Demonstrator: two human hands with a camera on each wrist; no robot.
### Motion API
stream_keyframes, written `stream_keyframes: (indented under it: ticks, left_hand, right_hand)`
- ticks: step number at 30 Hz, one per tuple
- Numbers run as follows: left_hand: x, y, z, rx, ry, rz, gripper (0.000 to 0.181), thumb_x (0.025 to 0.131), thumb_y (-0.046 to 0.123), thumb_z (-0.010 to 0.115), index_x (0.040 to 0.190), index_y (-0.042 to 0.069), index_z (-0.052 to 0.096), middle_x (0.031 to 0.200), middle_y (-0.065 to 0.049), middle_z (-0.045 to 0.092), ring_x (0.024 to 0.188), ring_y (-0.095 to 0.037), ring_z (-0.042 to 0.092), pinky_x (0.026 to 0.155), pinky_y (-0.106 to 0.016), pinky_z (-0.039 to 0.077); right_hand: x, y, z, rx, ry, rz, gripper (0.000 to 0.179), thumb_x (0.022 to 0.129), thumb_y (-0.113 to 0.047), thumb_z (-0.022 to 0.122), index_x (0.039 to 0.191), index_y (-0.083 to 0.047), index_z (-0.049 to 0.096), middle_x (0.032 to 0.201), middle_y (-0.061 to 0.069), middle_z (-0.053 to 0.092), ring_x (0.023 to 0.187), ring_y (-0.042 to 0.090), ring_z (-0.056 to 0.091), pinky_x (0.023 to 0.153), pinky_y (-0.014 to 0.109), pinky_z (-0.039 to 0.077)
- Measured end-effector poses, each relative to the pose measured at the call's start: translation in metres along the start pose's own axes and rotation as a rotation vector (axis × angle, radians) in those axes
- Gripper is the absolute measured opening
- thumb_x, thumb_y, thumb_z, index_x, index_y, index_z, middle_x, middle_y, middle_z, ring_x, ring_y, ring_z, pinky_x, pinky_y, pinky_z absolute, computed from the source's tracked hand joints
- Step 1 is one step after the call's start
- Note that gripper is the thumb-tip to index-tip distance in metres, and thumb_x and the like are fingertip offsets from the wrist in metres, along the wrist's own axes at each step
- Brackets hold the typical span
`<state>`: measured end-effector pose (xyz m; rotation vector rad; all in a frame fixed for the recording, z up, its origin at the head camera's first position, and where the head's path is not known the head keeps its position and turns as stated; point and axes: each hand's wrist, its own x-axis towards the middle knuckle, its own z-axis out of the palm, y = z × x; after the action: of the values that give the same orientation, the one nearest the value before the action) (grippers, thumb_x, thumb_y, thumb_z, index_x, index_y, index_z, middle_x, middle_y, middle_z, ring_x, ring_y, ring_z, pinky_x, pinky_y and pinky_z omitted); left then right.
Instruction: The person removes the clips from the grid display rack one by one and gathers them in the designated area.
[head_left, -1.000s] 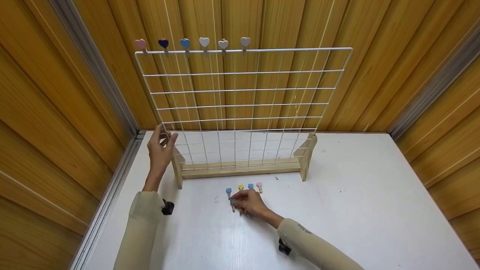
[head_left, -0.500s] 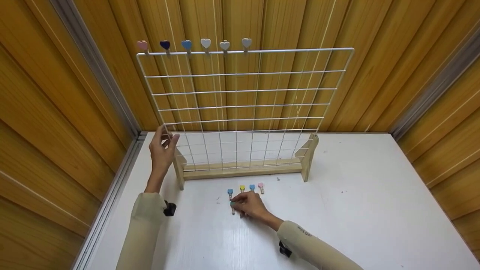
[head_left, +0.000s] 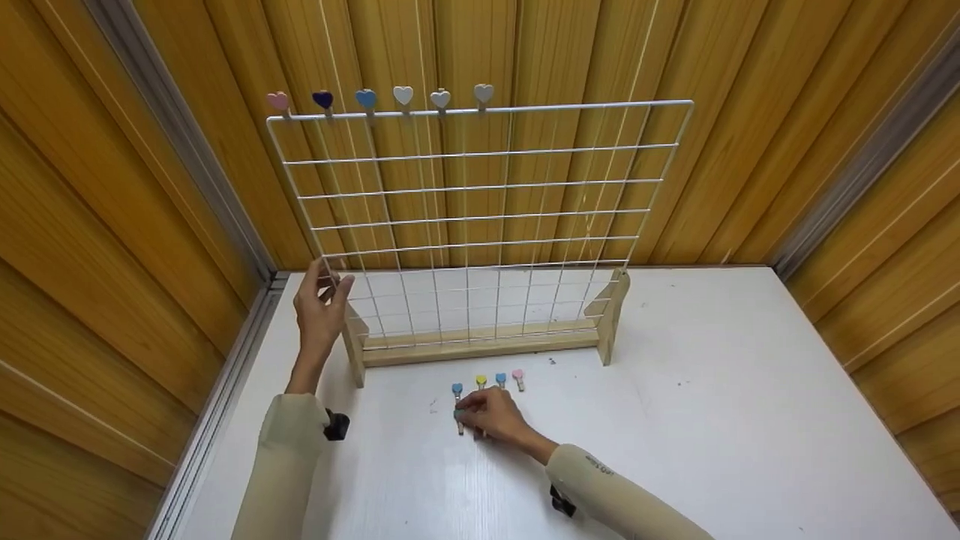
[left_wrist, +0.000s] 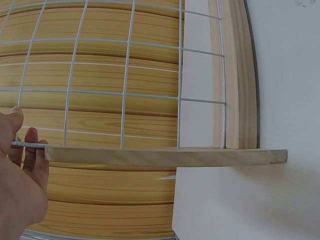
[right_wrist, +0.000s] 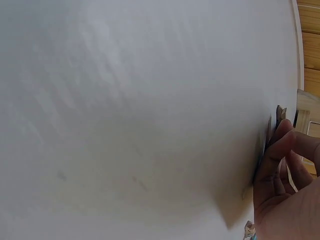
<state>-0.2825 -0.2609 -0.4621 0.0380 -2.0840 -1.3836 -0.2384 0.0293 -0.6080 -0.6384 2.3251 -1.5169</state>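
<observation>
In the head view my left hand (head_left: 321, 319) grips the left edge of a white wire grid panel (head_left: 562, 106). The left wrist view shows the thumb in front of the wire and fingers (left_wrist: 37, 160) behind it. On the white table my right hand (head_left: 496, 415) pinches a small wooden clothespin with a teal heart (head_left: 459, 414). Just beyond it lies a blue-heart clothespin (head_left: 457, 388). Yellow (head_left: 481, 380), blue (head_left: 501, 378) and pink (head_left: 517, 374) heart clothespins form a row behind the hand. Something partly hidden lies under the right palm.
A wooden stand (head_left: 480, 351) holds the grid upright. Several heart clothespins, including a pink one (head_left: 278, 100) and a dark blue one (head_left: 323, 99), are clipped along the left part of its top wire. Wood-patterned walls (head_left: 750, 150) enclose the white table (head_left: 712, 360).
The teal clothespin has shifted slightly leftward and toward me, and stands straighter under the blue one. My left hand keeps its place on the grid. The whole view has shifted a little.
</observation>
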Motion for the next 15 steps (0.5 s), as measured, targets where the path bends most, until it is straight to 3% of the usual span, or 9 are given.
stream_keyframes:
  ticks: [8,15]
  left_hand:
    - [0.001,-0.001,-0.002,0.002,0.023,0.016,0.032,0.097,0.007,0.069,0.128,0.001,0.061,0.101,-0.009,0.06,0.099,-0.018,0.061,0.086,-0.009,0.05]
    - [-0.001,0.001,0.0,-0.037,0.007,0.03,0.033,0.097,0.005,0.068,0.128,-0.002,0.06,0.102,-0.015,0.06,0.099,-0.019,0.061,0.087,-0.01,0.051]
  right_hand:
    - [0.002,-0.001,0.001,0.004,0.011,0.006,0.023,0.097,-0.009,0.068,0.114,0.007,0.072,0.091,0.016,0.076,0.055,0.008,0.057,0.049,0.014,0.046]
    - [-0.001,-0.015,-0.024,-0.025,0.024,0.007,0.022,0.097,-0.011,0.068,0.108,0.007,0.073,0.088,0.02,0.074,0.06,0.028,0.068,0.049,0.017,0.047]
